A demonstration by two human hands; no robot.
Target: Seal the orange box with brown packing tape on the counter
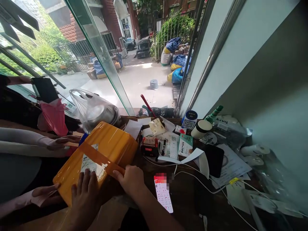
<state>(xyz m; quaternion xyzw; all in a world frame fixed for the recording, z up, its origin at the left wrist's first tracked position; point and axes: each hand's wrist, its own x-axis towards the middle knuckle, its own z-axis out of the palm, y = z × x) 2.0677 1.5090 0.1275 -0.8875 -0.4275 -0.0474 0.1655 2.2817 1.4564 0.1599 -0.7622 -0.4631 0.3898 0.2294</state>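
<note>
A yellow plastic-wrapped parcel [109, 144] with a white label and a band of orange tape lies tilted on the wooden counter [187, 192]. My left hand [84, 195] rests flat on its near end, fingers spread over the label. My right hand [130, 179] grips the parcel's near right edge, thumb pressed on the tape. Another person's two hands in pale sleeves touch the parcel's left side, one hand [62, 141] at the far corner and the other hand [45, 194] at the near corner.
A lit phone [163, 192] lies just right of my right hand. A clear bag with a metal pot [96, 110] stands behind the parcel. Papers, boxes, a black device [214, 160], cables, a bottle and a cup [201, 129] crowd the counter's right side. An open glass window faces the yard.
</note>
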